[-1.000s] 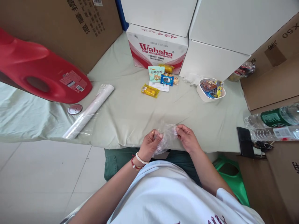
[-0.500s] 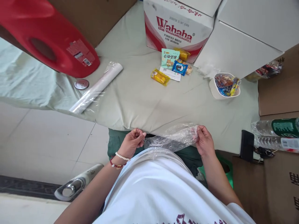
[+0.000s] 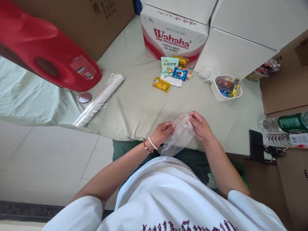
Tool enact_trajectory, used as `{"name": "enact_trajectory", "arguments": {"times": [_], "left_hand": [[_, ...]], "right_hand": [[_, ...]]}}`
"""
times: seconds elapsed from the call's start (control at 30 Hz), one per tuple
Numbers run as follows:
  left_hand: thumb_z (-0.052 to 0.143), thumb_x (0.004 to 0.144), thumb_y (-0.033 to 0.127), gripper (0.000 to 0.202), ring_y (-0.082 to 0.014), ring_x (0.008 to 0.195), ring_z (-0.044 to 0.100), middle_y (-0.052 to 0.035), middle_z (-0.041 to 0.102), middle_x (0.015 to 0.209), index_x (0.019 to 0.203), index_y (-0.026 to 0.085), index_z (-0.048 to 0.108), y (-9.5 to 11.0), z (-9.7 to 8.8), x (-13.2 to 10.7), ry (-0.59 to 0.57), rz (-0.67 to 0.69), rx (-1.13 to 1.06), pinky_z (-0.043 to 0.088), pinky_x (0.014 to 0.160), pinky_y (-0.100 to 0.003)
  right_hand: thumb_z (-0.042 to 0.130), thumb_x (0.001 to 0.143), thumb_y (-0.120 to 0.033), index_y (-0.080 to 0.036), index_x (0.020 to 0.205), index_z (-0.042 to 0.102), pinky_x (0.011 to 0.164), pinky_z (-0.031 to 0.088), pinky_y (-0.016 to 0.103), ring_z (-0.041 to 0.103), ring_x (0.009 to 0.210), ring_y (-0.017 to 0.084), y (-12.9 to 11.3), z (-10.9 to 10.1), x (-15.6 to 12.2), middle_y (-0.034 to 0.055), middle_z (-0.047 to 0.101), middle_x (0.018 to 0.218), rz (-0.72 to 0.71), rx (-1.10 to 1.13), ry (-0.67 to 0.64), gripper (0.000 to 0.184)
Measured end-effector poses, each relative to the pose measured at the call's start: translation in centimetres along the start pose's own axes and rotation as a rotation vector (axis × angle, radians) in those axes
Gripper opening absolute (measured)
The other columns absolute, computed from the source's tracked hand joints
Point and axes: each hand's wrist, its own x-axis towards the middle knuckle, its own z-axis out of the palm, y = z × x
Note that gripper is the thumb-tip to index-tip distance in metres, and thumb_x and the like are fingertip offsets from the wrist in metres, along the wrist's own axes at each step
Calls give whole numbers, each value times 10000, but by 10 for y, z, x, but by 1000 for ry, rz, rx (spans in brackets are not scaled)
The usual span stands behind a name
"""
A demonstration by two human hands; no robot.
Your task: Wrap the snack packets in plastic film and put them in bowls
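Hanging between two hands at the near edge of the surface (image 3: 134,109), clear plastic (image 3: 181,134) is pinched at its left side by the left hand (image 3: 165,131) and at its far right end by the right hand (image 3: 200,126), its loose end reaching past that edge over green trousers (image 3: 122,147).

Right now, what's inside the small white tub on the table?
The white tub holds a brown packet, a blue packet and a yellow packet. Whatever lies beneath them is covered.
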Motion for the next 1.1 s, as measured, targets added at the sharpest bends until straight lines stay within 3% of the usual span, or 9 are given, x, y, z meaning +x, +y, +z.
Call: {"name": "enact_trajectory", "arguments": {"times": [0.07, 0.13, 0.3, 0.4, 0.53, 0.7, 0.9, 1.0, 1.1], "left_hand": [[587, 923, 614, 464, -116, 604, 423, 51, 453, 607, 696, 218, 505, -6, 9, 12, 223, -29, 24, 372, 596, -264], [566, 943, 579, 434, -117, 599, 388, 60, 411, 607, 706, 228, 471, -8, 15, 18, 381, -12, 32, 346, 583, -261], [493, 988, 608, 426, -129, 544, 439, 40, 472, 625, 762, 247, 474, -3, 31, 20, 366, -6, -223, 385, 527, -277], [508, 978, 658, 443, -123, 509, 459, 37, 497, 638, 810, 248, 496, -2, 29, 18, 397, 3, -279, 385, 485, -273], [478, 985, 672, 444, -107, 415, 381, 77, 406, 559, 843, 253, 504, -9, 6, 18, 496, -40, -218, 329, 423, -259], [488, 999, 495, 316, -130, 481, 468, 62, 449, 555, 810, 245, 518, -12, -32, 33, 581, -120, 29, 388, 496, -257], [637, 848, 228, 132, -115, 492, 534, 54, 540, 692, 924, 221, 530, 3, -67, 64, 560, -190, 92, 435, 536, -262], [646, 747, 106, 347, -134, 719, 659, -23, 586, 998, 1034, 220, 488, 16, -65, 60, 762, -53, 113, 529, 634, -275], [581, 786, 84, 251, -203, 1039, 651, -77, 581, 1106, 991, 222, 535, 30, -48, 38, 873, 268, 378, 570, 836, -346]], "right_hand": [[680, 849, -628, -249, 912, 599, 660, 471, 307, 557, 751, 186, 5, -6, 3, 22, 639, 842, -89, -139, 287, 393], [632, 895, -621, -247, 945, 601, 630, 471, 296, 554, 734, 178, 10, -5, -4, 20, 633, 845, -102, -191, 411, 379], [798, 757, -624, -256, 1179, 639, 722, 538, 324, 651, 913, 215, 25, 36, -22, 46, 699, 1035, 11, -90, -6, 582], [867, 672, -559, -241, 1154, 660, 775, 524, 329, 648, 864, 200, 33, 55, -15, 19, 707, 951, 61, -23, -32, 613], [813, 721, -555, -234, 908, 682, 607, 451, 282, 529, 625, 138, 31, 51, 1, -30, 634, 739, 107, 79, 42, 393], [856, 685, -512, -238, 882, 654, 530, 428, 251, 504, 591, 116, 18, 31, 17, -30, 644, 757, 116, 193, 208, 393], [821, 708, -479, -231, 885, 633, 499, 419, 249, 503, 574, 115, 22, 9, 30, -34, 621, 737, 117, 143, 317, 358], [780, 748, -480, -238, 903, 616, 504, 422, 261, 519, 586, 126, 26, 11, 31, -29, 620, 755, 89, 103, 331, 331], [747, 777, -482, -244, 931, 603, 515, 435, 271, 528, 590, 134, 30, 20, 29, -29, 613, 761, 74, 63, 344, 318]]}}
